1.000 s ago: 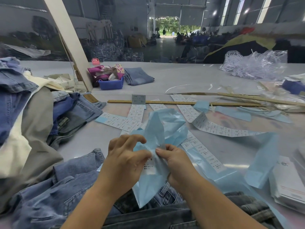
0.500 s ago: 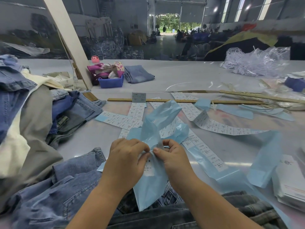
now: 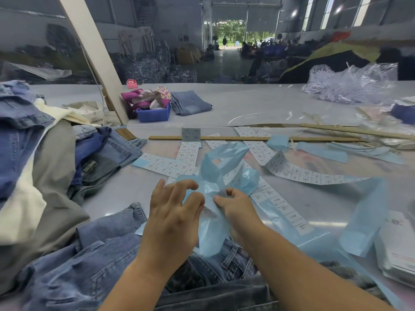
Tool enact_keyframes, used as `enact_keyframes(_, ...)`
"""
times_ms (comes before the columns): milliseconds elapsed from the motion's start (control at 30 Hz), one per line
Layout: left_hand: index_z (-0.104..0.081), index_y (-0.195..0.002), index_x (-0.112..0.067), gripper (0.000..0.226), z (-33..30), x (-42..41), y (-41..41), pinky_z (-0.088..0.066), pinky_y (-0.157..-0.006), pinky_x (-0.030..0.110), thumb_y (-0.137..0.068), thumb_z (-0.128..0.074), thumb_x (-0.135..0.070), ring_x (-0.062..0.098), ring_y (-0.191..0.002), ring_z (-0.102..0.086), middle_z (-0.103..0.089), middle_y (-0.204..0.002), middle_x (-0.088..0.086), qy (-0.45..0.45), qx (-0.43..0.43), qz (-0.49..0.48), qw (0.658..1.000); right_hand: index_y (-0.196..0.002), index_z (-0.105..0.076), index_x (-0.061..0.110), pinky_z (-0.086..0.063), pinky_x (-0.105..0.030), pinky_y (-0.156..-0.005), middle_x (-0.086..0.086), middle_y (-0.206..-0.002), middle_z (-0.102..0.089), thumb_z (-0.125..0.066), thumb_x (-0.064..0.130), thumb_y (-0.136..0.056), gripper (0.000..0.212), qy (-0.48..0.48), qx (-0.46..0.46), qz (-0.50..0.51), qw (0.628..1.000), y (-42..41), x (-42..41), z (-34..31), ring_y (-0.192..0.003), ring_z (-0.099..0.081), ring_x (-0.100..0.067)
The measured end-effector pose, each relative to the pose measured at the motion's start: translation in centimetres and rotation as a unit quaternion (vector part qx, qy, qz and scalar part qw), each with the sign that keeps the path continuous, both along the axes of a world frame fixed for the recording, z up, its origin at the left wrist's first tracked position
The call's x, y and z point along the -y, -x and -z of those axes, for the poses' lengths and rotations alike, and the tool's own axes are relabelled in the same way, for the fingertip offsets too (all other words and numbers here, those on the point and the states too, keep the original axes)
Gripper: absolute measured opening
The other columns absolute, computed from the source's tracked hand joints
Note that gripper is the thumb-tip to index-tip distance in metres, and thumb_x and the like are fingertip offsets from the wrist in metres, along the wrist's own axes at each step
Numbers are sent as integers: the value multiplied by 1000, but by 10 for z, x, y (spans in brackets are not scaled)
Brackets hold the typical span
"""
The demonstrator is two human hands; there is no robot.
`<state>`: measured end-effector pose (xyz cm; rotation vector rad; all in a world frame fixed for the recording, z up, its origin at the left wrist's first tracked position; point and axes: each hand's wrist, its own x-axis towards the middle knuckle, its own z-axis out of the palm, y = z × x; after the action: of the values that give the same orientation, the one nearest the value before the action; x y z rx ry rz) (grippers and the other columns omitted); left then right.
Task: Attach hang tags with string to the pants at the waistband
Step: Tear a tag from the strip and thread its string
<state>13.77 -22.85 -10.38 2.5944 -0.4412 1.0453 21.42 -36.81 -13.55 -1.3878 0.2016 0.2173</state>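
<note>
- Centrally, both hands together over a crumpled light-blue backing strip (image 3: 211,230), just above the jeans (image 3: 226,263) at 6 o'clock.
- left hand (image 3: 173,218): thumb presses onto the strip, other fingers spread and half-curled above it.
- right hand (image 3: 238,207): thumb and forefinger pinch the strip's edge, remaining fingers curled under.
- Small white patch (image 3: 210,213) between the two thumbs on the strip; blurred, cannot tell if it's a label or tag.
- Jeans waistband with belt loops shows below the hands, partly hidden by forearms.
- Printed label sheets (image 3: 292,173) fanned across the table (image 3: 125,189) from 11 to 2 o'clock, some touching the held strip.
- More blue backing (image 3: 363,218) trails off at 3 o'clock.
- Stack of white cards (image 3: 397,243) at 4 o'clock, table edge.
- Wooden ruler (image 3: 247,138) lies crosswise at 12 o'clock, beyond the labels.
- Pile of clothes (image 3: 33,171), denim, beige, cream, at 9 o'clock.
- Blue bin (image 3: 152,114) with pink fabric at 11 o'clock, folded jeans (image 3: 190,103) just beside it.
- Clear plastic bag (image 3: 350,84) of white fasteners at 1 o'clock, far.
</note>
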Motion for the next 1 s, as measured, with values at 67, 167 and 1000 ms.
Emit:
enact_keyframes(67, -50, -89, -17, 6, -2, -2, 4, -29, -113, 50, -92, -54, -13, 22, -101, -55, -54, -110, -1, 18, 27, 20, 999, -101, -62, 9, -60, -44, -74, -15, -98, -71, -63, 4, -90, 13, 6, -9, 19, 1000, -16, 3, 2, -85, -71, -31)
enact_keyframes(167, -44, -93, -18, 2, -11, -7, 10, -34, -110, 46, -95, -45, -18, 19, -101, -52, -52, -109, -3, 69, 51, 35, 996, -94, -59, 4, -55, -48, -89, -20, -102, -67, -59, -2, -90, 7, 48, -27, 41, 998, -42, 3, -1, -94, -66, -38)
enact_keyframes(1000, -51, -89, -36, 15, -36, 184, 19, -43, -62, 18, -94, -56, -23, 3, -75, -54, -60, -81, -15, 95, -211, 250, 940, -74, -71, 15, -44, -20, -66, 3, -66, -67, -75, 12, -84, 11, 278, 199, -21, 939, 136, 222, -67, -63, -56, -4)
